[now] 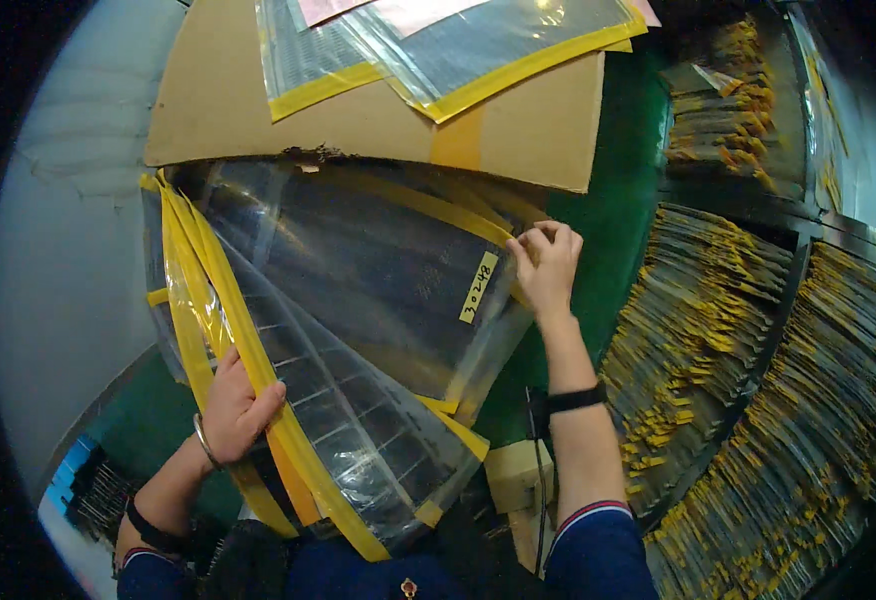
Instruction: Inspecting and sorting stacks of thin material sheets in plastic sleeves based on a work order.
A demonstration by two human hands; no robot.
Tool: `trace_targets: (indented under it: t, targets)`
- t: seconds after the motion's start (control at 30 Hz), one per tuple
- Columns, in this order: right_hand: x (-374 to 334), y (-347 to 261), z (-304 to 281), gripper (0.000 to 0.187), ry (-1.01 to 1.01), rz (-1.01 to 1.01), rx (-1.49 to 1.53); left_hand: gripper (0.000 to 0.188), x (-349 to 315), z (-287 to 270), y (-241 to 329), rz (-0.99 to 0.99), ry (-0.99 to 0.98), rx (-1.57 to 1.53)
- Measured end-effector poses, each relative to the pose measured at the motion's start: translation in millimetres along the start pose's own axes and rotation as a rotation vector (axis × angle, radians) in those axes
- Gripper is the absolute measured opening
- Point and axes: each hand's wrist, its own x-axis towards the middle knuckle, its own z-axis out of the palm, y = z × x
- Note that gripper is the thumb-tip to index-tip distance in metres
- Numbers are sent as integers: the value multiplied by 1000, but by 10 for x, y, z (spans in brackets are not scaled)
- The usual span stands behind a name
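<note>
My left hand [241, 405] grips a bundle of clear plastic sleeves edged with yellow tape [343, 400], its thumb lying over the yellow edge. The sleeves fan out toward my body, and dark lines show through the top one. Beneath them lies a wide, dark see-through sheet [368, 270] in a yellow-taped sleeve, with a small pale yellow handwritten label [478, 287] near its right side. At this sheet's upper right edge, my right hand [550, 262] pinches the yellow-taped border between thumb and fingers. What lies under the left palm is hidden.
Beyond the sheets a brown cardboard piece [358, 130] with a torn edge carries more yellow-edged sleeves [458, 55] and pink paper. On the right, racks [698, 350] hold many upright yellow-tabbed sleeves. A small cardboard box [518, 475] sits near my right forearm. A pale wall [68, 230] rises at left.
</note>
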Motion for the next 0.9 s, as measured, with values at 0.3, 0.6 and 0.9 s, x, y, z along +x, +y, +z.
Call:
trace_targets:
  t: [0.3, 0.6, 0.9]
  targets:
    - [-1351, -1786, -269, 14, -205, -474, 715, 23, 120, 91, 63, 33, 79, 0]
    - [-1373, -2093, -446, 11, -150, -695, 961, 25, 58, 26, 20, -360, 24, -298]
    - [192, -110, 228, 47, -181, 243, -11, 29, -57, -29, 37, -395, -32, -400]
